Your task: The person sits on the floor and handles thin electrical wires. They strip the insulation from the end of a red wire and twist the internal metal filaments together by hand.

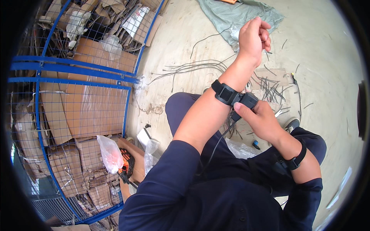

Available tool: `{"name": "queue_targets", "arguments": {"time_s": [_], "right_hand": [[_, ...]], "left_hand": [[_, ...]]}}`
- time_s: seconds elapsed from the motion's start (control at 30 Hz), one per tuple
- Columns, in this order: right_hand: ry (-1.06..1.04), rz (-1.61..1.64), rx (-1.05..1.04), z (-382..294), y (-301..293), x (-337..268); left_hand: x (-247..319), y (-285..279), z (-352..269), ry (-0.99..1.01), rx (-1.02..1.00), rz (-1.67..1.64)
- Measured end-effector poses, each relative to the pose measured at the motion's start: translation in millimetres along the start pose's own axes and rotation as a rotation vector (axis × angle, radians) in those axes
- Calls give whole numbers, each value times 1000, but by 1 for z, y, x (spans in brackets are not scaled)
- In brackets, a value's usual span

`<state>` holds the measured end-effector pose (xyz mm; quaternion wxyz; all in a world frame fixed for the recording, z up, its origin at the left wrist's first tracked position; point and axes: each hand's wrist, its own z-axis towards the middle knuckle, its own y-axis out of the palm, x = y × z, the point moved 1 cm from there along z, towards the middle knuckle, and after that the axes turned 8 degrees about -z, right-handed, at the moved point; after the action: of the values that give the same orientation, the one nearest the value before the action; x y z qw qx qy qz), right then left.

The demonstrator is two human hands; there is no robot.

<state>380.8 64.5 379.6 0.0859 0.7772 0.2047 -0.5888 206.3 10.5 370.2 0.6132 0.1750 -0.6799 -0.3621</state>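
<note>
My left hand (253,39) is held out in front of me with loosely curled fingers, and I see nothing in it. A black strap with a plastic buckle plate (227,93) circles my left forearm. My right hand (261,119) grips a small black box-shaped device (248,100) at that strap, its thumb on the near side and its other fingers mostly hidden. From the device a black cable (221,138) runs down towards my lap. Another black strap (297,158) is fastened around my right forearm.
Cut black cable pieces (270,86) lie scattered on cardboard, and longer cables (196,66) trail across the floor. A grey-green plastic sheet (219,17) lies beyond. On my left stands a blue wire-mesh cage (127,112) full of cardboard. Clear plastic wrap (241,148) lies between my legs.
</note>
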Motion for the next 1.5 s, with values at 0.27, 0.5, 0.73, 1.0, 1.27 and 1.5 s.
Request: {"name": "queue_targets", "arguments": {"time_s": [0.27,0.5,0.73,1.0,1.27,1.5], "right_hand": [[35,16,75,-16,9,10],[-52,58,22,-18,14,19],[-33,81,7,-19,-62,-15],[-212,415,525,25,-162,-3],[-45,27,342,10,-115,-27],[17,204,65,-25,-97,-8]], "left_hand": [[-25,-15,-15,695,-79,1199],[-3,6,-19,-26,115,-21],[39,21,-13,-14,-22,118],[3,24,-95,-707,-460,523],[8,2,-103,-643,-400,560],[43,-2,-108,-435,-389,628]]}}
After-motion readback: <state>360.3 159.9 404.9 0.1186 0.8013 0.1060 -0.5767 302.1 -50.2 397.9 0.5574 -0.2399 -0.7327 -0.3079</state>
